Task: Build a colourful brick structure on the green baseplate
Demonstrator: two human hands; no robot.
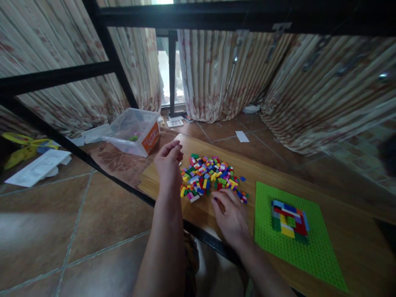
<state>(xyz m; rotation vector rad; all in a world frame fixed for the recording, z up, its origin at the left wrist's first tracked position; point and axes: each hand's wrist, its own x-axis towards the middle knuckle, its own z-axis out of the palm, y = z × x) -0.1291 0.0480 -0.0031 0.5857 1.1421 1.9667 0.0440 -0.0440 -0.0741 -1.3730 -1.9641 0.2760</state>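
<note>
A heap of small coloured building bricks (213,169) lies on the wooden board. My left hand (169,159) is raised at the heap's left side, fingers curled and thumb pressed to them; whatever it may hold is hidden. At the heap's front edge, my right hand (230,214) has its thumb and forefinger closed around a small dark blue brick (216,199), which is mostly covered. To the right is a green baseplate (318,255). A low, roughly square build of bricks (289,220) in blue, red, yellow, green and white sits on it.
The wooden tabletop (198,144) has a black metal edge. Black metal bars (64,71) cross in front of and above me. Beyond the table's left end, a clear plastic box (123,142) with an orange label stands on the floor. White packaging (38,167) and patterned curtains (216,78) surround it.
</note>
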